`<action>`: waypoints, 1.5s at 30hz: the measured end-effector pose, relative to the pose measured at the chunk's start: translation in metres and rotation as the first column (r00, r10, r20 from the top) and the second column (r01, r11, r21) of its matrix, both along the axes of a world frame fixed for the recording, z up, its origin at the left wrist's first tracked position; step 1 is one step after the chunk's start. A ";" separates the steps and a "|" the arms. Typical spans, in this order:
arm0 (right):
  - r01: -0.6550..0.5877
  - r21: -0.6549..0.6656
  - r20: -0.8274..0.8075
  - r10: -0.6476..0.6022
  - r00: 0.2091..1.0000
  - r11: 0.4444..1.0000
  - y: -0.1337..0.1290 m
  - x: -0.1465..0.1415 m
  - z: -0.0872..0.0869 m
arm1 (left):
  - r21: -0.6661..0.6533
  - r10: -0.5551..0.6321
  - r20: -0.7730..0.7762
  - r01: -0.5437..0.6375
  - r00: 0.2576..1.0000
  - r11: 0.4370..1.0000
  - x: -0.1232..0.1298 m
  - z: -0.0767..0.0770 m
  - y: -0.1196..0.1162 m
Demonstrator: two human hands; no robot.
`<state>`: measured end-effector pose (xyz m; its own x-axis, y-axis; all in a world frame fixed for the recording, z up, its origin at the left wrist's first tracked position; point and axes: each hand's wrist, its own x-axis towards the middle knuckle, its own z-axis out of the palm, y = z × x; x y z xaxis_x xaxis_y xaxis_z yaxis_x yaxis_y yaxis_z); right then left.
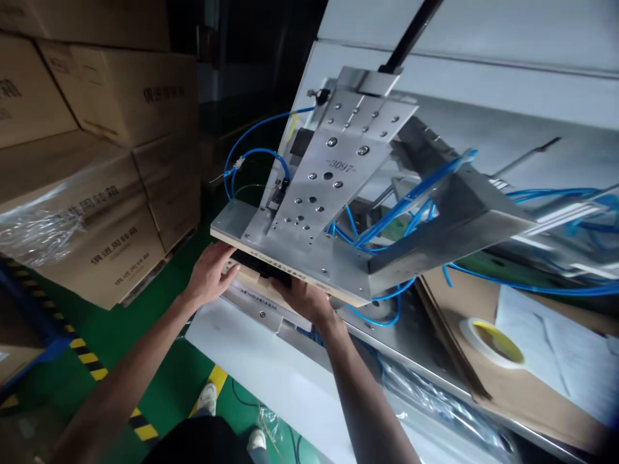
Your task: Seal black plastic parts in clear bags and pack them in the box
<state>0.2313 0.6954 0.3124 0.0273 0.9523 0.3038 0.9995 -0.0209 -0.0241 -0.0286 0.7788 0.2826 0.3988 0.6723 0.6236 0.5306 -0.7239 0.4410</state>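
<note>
Right now both hands reach under a big metal plate fixture (333,187) that tips up from a white machine (271,367). Its number reads 3097. Left hand (209,276) presses flat against the plate's front edge, fingers spread a little. Right hand (304,298) is tucked under the plate, and its fingertips are hidden, so I cannot tell if it grips anything. Blue tubes (387,212) loop around the plate. A roll of tape (493,341) lies on cardboard nearby. Stacked boxes (111,161) stand at left, partly cut off.
</note>
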 end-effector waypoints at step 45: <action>0.956 0.291 -0.542 -0.816 0.201 0.041 -0.573 0.244 -0.115 | 0.080 -0.267 -0.293 0.301 0.918 0.950 0.102 -0.142 -0.358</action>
<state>0.4751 0.1225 0.1977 0.8502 -0.1579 0.5022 0.1857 -0.8027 -0.5668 0.0729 0.4213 0.1409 0.7291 0.4314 0.5314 0.3822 -0.9007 0.2067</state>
